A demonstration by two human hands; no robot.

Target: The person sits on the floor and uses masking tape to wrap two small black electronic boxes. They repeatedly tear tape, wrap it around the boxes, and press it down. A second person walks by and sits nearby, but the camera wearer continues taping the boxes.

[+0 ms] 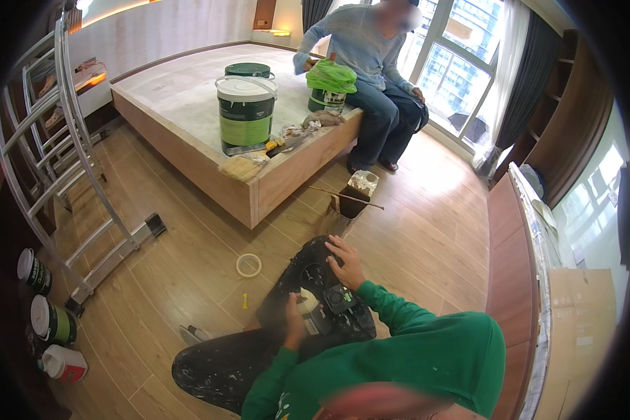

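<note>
My left hand [294, 324] is curled around a cream-coloured rounded object [308, 301] in my lap; its exact kind is unclear. Fingers spread, my right hand [346, 262] rests on the knee of my paint-spotted black trousers [220, 365] and holds nothing. Between my hands, a black device with a round, fan-like face [340, 297] lies on my lap. A roll of masking tape [249, 265] lies flat on the wood-look floor, with a small yellow scrap [245, 301] near it. Just beyond my knee stands an open metal can [341, 218], a thin stick [346, 197] across its top.
A low wooden platform [189, 152] bears paint buckets [247, 118], a brush [252, 152] and rags [323, 119]. On its edge sits another person [365, 52], one hand by a bucket under green plastic [331, 76]. An aluminium ladder [92, 241] and several containers [52, 319] stand left; cardboard [577, 320] leans right.
</note>
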